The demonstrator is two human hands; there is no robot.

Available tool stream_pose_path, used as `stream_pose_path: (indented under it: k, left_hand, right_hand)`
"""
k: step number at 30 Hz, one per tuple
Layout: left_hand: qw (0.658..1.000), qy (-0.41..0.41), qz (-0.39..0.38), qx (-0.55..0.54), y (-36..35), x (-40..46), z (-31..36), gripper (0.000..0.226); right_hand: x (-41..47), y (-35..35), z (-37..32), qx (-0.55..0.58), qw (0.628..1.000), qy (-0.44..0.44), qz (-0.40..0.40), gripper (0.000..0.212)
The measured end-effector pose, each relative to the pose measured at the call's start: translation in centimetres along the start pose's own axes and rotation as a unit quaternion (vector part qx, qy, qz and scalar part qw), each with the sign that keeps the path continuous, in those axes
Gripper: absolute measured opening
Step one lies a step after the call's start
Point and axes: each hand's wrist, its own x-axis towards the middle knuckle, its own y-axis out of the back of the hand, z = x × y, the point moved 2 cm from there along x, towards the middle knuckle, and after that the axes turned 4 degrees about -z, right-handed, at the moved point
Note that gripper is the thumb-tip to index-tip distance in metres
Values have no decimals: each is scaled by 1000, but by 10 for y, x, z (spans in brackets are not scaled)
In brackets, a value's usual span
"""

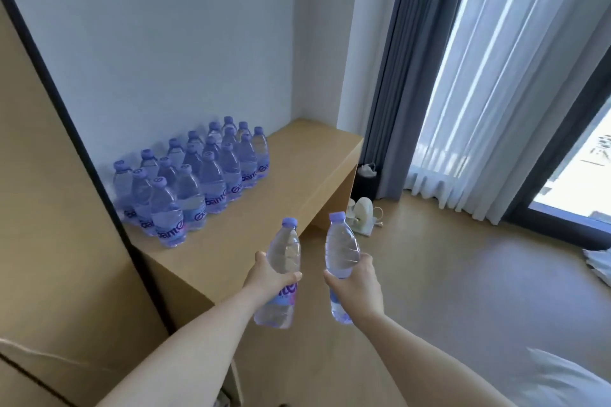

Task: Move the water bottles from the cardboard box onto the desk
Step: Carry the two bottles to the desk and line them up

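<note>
Several clear water bottles with purple caps [195, 182] stand in rows on the light wooden desk [297, 175], against the wall. My left hand [267, 277] grips one water bottle [284, 251] by its middle, held upright above the desk's near corner. My right hand [358, 287] holds a second water bottle [342, 248] upright, just off the desk's front edge, over the floor. The cardboard box is out of view.
A tall wooden cabinet [49, 208] flanks the desk on the left. A black bin [367, 182] and a white appliance with a cord [362, 211] sit on the floor past the desk's end. Curtains [463, 76] cover the window; white bedding [562, 380] lies at lower right.
</note>
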Motion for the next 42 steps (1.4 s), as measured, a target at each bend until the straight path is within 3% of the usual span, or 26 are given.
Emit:
stream_pose_path:
  k: [5,8,17,25,33,42]
  left_hand:
    - [1000,13,6,-15,15,116,40,69]
    - [1000,10,19,7,28,174,77,70]
    - [997,40,44,-40,26,320,127,80]
    - [981,96,120,-116,9,419,169,87]
    - [922,152,187,-302,9,471,193,81]
    - [891,145,194,-384,51,537,183,76]
  right_hand:
    - [120,-24,-31,-4,1000,-1,-26,58]
    - [186,-27,-53,7,1000,14,-21,50]
    - [357,-44,-72,14,999,-10,-50,49]
    - [505,-60,-96,-46,970,67,-231,58]
    - [583,-83,-132,57,916,46,-395,84]
    - [649,-135,-184,19,874,16,-486,46]
